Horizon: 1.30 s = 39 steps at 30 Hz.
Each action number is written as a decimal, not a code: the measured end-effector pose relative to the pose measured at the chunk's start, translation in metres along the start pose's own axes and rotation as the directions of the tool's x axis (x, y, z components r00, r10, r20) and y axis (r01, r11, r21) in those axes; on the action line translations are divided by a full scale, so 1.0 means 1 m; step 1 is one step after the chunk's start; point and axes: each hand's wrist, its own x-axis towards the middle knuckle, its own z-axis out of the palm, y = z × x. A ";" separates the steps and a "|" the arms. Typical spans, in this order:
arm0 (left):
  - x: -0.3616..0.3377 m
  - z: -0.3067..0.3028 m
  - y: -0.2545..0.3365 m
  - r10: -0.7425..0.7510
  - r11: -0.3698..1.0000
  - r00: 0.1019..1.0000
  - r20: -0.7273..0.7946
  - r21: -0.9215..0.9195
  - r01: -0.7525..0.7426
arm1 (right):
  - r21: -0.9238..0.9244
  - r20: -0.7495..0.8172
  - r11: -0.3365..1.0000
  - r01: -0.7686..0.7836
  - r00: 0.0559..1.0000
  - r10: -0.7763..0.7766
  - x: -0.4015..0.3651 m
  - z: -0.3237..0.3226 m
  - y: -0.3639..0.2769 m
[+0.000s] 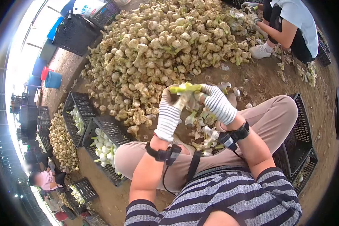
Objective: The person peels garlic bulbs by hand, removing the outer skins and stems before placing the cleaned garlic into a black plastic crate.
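Observation:
Both my hands wear white gloves with grey stripes and meet above my crossed legs. Between them is a garlic bulb (186, 88) with a yellow-green stem, lying crosswise. My left hand (169, 109) has its fingers closed round the left end of it. My right hand (216, 102) pinches it from the right. The fingertips partly hide the bulb. Loose peeled skins (207, 135) lie on the ground below my hands. Beyond them rises a large pile of unpeeled garlic (158, 45).
Black crates (101, 122) with peeled white garlic (104, 147) stand left of my knee. More black crates (298, 128) are by my right side. A co-worker (290, 26) crouches at the upper right. Blue bucket (53, 80) and another person (45, 180) are at left.

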 end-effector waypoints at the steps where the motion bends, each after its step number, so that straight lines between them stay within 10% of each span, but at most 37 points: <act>1: 0.002 -0.006 0.002 -0.100 0.994 0.994 -0.038 0.040 0.102 | 0.036 -0.001 0.999 0.021 1.000 -0.021 -0.002 0.008 0.000; 8: 0.006 -0.032 0.027 -0.238 0.967 0.971 0.010 -0.090 0.238 | 0.050 -0.194 0.982 -0.180 0.963 0.186 0.017 -0.055 0.042; 12: 0.000 -0.018 0.013 -0.060 0.998 0.998 0.002 0.032 0.060 | -0.800 -0.114 0.597 0.052 0.965 -0.237 0.017 -0.051 0.078; 17: -0.009 -0.005 0.019 0.146 0.890 0.989 0.028 0.433 -0.144 | -0.708 -0.018 0.681 0.185 0.960 -0.279 0.000 0.005 -0.031; 28: -0.010 -0.009 0.015 0.113 0.867 0.992 0.060 0.481 -0.128 | -0.822 -0.080 0.525 0.222 0.867 -0.492 0.009 0.014 0.005; 30: -0.008 -0.018 0.006 0.295 0.816 0.949 0.111 0.487 -0.310 | -0.758 -0.163 0.626 0.181 0.877 -0.451 0.016 0.001 0.010; 38: 0.003 -0.030 0.004 0.046 0.983 0.999 0.018 0.176 -0.049 | -0.802 -0.268 0.565 -0.192 0.962 -0.053 0.019 -0.057 0.027; 39: 0.005 -0.031 -0.002 0.039 0.984 0.999 0.023 0.172 -0.042 | -0.650 -0.233 0.752 -0.106 0.970 -0.064 0.013 -0.039 0.006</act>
